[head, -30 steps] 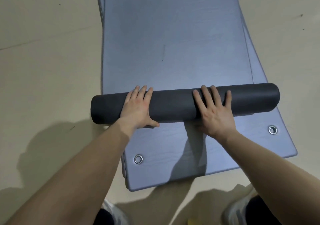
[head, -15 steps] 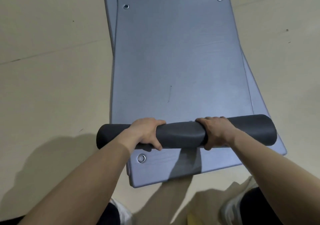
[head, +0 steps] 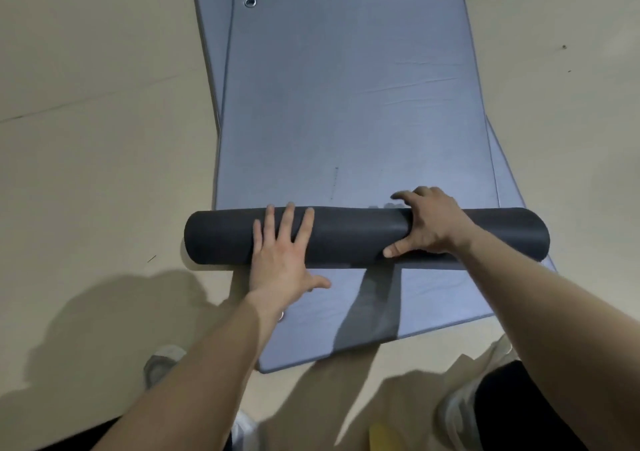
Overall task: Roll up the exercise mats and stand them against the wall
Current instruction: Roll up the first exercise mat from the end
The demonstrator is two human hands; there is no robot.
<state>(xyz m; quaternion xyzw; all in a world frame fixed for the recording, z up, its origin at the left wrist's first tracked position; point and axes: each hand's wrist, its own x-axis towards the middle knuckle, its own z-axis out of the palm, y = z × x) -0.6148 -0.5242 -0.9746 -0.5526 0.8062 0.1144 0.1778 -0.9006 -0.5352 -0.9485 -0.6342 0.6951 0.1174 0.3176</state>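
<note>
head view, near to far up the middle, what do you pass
near edge of the lower blue-grey foam mat → dark grey rolled-up mat → flat blue-grey unrolled stretch → silver metal eyelets at far end

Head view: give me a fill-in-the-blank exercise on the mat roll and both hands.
The left hand lies on the dark roll with fingers ____.
The right hand has its fingers ____ round the roll.
The flat mat shows ____ metal eyelets at its far end.
Missing: straight; curled; two.
</note>
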